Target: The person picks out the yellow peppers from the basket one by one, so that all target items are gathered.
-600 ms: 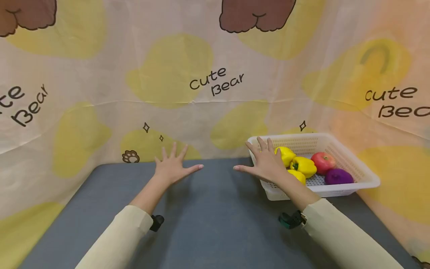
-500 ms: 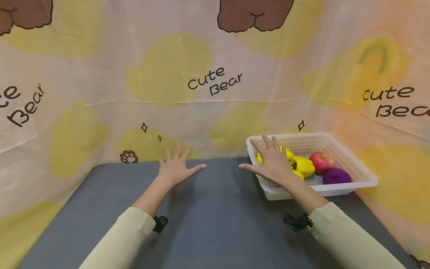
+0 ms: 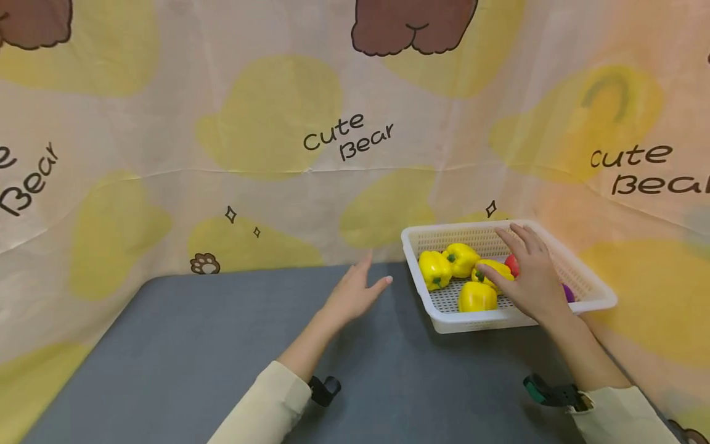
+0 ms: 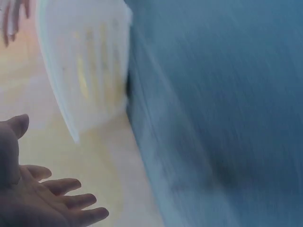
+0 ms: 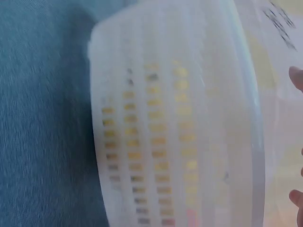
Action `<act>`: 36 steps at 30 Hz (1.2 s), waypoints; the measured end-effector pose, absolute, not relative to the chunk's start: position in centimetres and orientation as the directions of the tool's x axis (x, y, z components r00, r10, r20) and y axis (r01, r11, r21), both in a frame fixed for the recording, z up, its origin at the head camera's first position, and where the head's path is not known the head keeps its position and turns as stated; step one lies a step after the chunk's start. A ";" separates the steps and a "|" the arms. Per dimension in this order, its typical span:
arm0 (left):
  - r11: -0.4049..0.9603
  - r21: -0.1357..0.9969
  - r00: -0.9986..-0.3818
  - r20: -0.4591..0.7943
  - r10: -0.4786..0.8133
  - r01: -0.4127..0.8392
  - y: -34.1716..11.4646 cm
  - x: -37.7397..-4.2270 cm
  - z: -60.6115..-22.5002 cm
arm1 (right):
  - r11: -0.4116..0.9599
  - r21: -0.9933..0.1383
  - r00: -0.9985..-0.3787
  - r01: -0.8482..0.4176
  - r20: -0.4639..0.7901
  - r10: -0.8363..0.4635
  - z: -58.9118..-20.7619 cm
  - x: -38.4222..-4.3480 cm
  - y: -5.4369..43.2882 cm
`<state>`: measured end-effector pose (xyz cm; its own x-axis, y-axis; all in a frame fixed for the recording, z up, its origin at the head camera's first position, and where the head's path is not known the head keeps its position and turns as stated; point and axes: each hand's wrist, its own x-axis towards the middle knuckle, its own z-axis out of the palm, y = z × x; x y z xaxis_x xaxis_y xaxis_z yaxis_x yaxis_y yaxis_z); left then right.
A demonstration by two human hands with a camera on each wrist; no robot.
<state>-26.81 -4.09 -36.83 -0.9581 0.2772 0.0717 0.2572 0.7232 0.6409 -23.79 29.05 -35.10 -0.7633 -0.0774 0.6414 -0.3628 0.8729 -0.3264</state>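
A white plastic basket (image 3: 438, 322) stands at the right of the table, holding several yellow bell peppers (image 3: 478, 297), a red apple (image 3: 511, 264) and a purple vegetable (image 3: 569, 293), the last two partly hidden. My right hand (image 3: 535, 283) hovers over the basket's right half with its fingers spread, gripping nothing. To the left of the basket, in the air above the table, is my left hand (image 3: 350, 295), its thumb and forefinger extended. The left wrist view shows that hand (image 4: 42, 194) bare, palm visible, apart from the basket (image 4: 85, 71).
The grey table (image 3: 194, 357) spreads left and in front of the basket. A patterned curtain (image 3: 266, 111) hangs behind it and along both sides. Dark bands (image 3: 325, 391) are worn at both wrists, below cream sleeves.
Both hands have moved right: the right from the basket's left side to above its right half, the left closer to the basket. The peppers at the left are now uncovered. The view turned slightly right.
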 end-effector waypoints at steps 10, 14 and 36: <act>0.568 0.789 -0.961 0.102 0.256 0.235 3.6 -24.9 -37.7 | 0.836 -0.489 -0.713 -0.248 0.676 0.184 -36.7 -22.0 32.7; 0.576 0.785 -0.969 0.132 0.207 0.230 5.4 -24.8 -38.1 | 0.827 -0.512 -0.695 -0.233 0.683 0.227 -36.9 -21.9 33.8; 0.604 0.773 -0.981 0.148 0.125 0.193 2.8 -24.3 -39.3 | 0.793 -0.588 -0.894 0.158 0.256 0.368 -38.0 -21.3 37.4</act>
<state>-24.31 2.82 -39.31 -0.9811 0.1249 0.1476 0.1932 0.6042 0.7730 -21.31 37.45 -37.96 -0.8938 0.3684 0.2557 0.1584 0.7928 -0.5885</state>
